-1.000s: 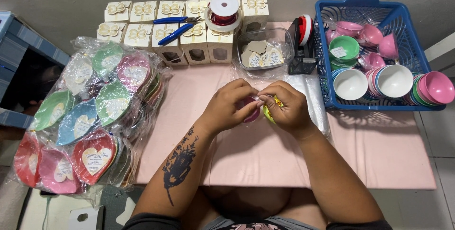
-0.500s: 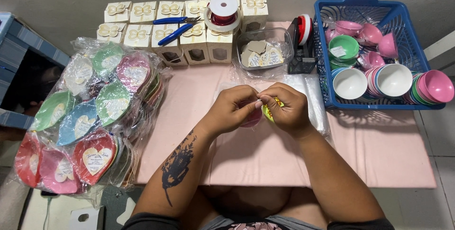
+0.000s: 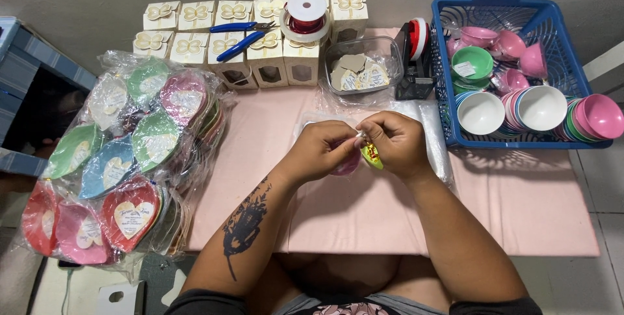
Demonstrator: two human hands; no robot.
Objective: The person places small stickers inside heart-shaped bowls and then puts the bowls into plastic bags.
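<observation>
While our hands meet over the pink table (image 3: pixel 390 217), our left hand (image 3: pixel 323 151) pinches a pink bowl (image 3: pixel 346 164) and our right hand (image 3: pixel 394 141) grips a green-and-gold trinket (image 3: pixel 372 155) beside it. Left lie bagged heart dishes (image 3: pixel 123 165); far right, a blue basket (image 3: pixel 448 104) of bowls.

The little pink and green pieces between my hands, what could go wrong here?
Both hands, left hand and right hand, pinch the small pink piece and green piece above the table; a slip could drop them onto the clear plastic bag. The right elbow might nudge the blue basket of bowls.
</observation>
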